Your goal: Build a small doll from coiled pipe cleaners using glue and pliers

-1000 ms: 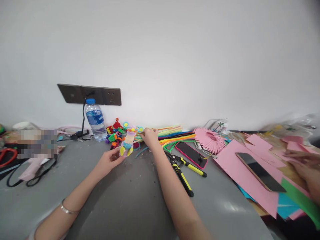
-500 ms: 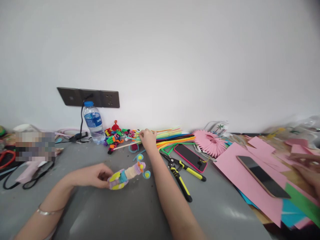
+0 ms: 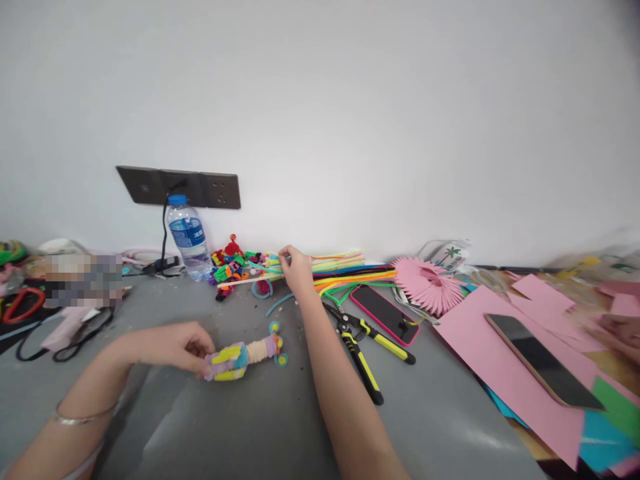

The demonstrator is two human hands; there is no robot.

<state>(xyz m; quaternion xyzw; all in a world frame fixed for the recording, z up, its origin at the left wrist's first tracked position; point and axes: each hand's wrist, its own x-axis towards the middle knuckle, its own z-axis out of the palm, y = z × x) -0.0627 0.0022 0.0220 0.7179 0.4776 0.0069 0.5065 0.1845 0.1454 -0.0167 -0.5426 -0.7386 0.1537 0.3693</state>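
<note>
My left hand is closed on one end of a pipe-cleaner figure, a long wrapped body in lilac, yellow, teal and cream. Its far end points right and carries two blue-and-yellow coils. Farther back, my right hand reaches to the bundle of coloured pipe cleaners near the wall. The thumb and fingers pinch together at the left ends of the bundle, and the hand partly covers the strands. To the left of it is a heap of small colourful pipe-cleaner pieces.
Yellow-and-black pliers lie right of my forearm, beside a pink-cased phone. A water bottle stands at the wall. On the right are a pink pleated paper ring, pink sheets, another phone and another person's hand.
My left hand has drawn the figure slightly left, and it now lies more level, lower at its coiled end. My right hand stays at the bundle. The view has shifted a little.
</note>
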